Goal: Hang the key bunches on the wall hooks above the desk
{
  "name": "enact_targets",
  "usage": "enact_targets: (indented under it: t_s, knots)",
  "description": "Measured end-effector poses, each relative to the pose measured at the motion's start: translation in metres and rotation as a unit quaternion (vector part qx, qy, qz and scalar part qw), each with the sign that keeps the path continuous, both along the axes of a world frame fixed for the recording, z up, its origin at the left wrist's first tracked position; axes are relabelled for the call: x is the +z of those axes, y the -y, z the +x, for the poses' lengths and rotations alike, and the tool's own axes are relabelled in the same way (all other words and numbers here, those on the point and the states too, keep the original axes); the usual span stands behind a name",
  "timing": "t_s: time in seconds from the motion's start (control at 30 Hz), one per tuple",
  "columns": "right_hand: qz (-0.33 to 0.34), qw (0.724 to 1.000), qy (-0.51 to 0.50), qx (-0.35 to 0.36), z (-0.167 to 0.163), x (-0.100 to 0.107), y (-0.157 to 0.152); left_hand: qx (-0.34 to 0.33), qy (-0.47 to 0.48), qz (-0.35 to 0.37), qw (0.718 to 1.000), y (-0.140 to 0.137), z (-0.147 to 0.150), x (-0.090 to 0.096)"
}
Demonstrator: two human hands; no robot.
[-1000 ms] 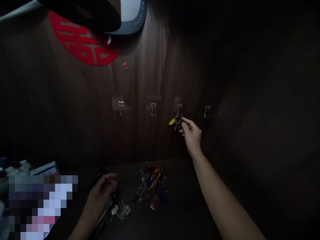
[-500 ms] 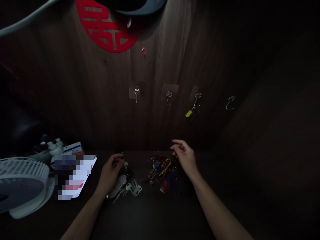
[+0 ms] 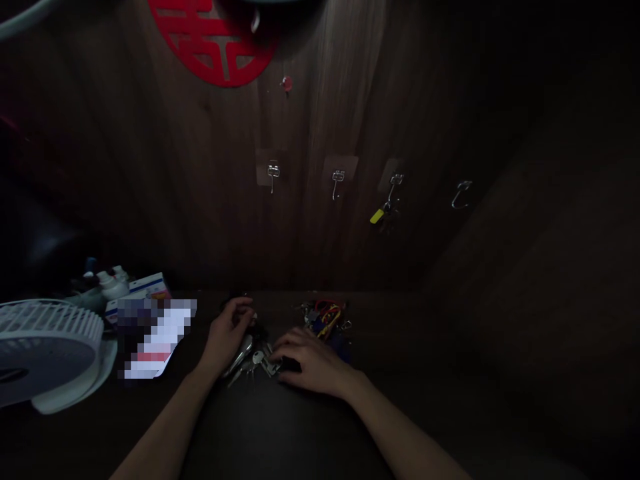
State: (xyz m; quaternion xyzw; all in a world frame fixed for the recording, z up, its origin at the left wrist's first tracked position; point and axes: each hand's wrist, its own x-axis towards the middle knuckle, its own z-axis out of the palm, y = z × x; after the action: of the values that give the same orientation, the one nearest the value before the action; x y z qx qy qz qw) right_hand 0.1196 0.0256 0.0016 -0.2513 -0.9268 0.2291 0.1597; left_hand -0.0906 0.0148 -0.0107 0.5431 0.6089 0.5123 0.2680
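A bunch of silver keys (image 3: 259, 358) lies on the dark tabletop between my two hands. My left hand (image 3: 227, 335) is at its left edge, fingers curled together beside a pale key head; whatever they pinch is hidden. From the right, my right hand (image 3: 317, 363) reaches over the bunch, thumb and fingers apart, fingertips at the keys. Behind my right hand lies a tangle of red and yellow cords with keys (image 3: 327, 317), partly covered. A silver metal piece (image 3: 240, 357) rests by my left hand.
Metal hooks (image 3: 338, 179) line the wooden wall; one holds keys with a yellow tag (image 3: 377, 216). At left are a white fan (image 3: 55, 353), a bright-screened, partly blurred device (image 3: 167, 333), a box (image 3: 147, 287) and bottles (image 3: 113, 283). A red cut-out decoration (image 3: 220, 63) is above.
My right hand has moved left and down, from beside the corded tangle to over the silver keys. My left hand stays by the bunch. The view has tilted slightly down.
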Motion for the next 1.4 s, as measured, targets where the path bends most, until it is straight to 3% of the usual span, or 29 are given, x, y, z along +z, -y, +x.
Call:
enact_targets:
  t_s: [0.4, 0.57, 0.7, 0.9, 1.1, 1.3, 1.4]
  knots:
    - [0.082, 0.996, -0.004, -0.043, 0.010, -0.011, -0.017, -0.048, -0.182, -0.003, 0.982, 0.003, -0.005, 0.001]
    - [0.096, 0.994, -0.003, -0.057, 0.015, -0.010, -0.020, -0.090, -0.197, -0.006, 0.976, 0.000, -0.002, 0.001]
    - [0.110, 0.991, 0.008, -0.078, 0.020, -0.011, -0.024, -0.085, -0.176, -0.019, 0.980, -0.003, 0.002, 0.005]
    - [0.106, 0.990, 0.004, -0.088, 0.024, -0.012, -0.024, -0.057, -0.088, -0.039, 0.994, -0.005, 0.010, 0.021]
    - [0.093, 0.989, -0.047, -0.107, 0.024, -0.013, -0.025, -0.048, 0.085, -0.052, 0.994, -0.009, 0.031, 0.041]
    - [0.115, 0.952, -0.204, -0.197, 0.022, -0.015, -0.028, -0.040, 0.274, -0.053, 0.960, -0.011, 0.058, 0.031]
    - [0.130, 0.939, -0.255, -0.190, 0.022, -0.011, -0.024, -0.043, 0.319, -0.074, 0.944, -0.009, 0.067, 0.023]
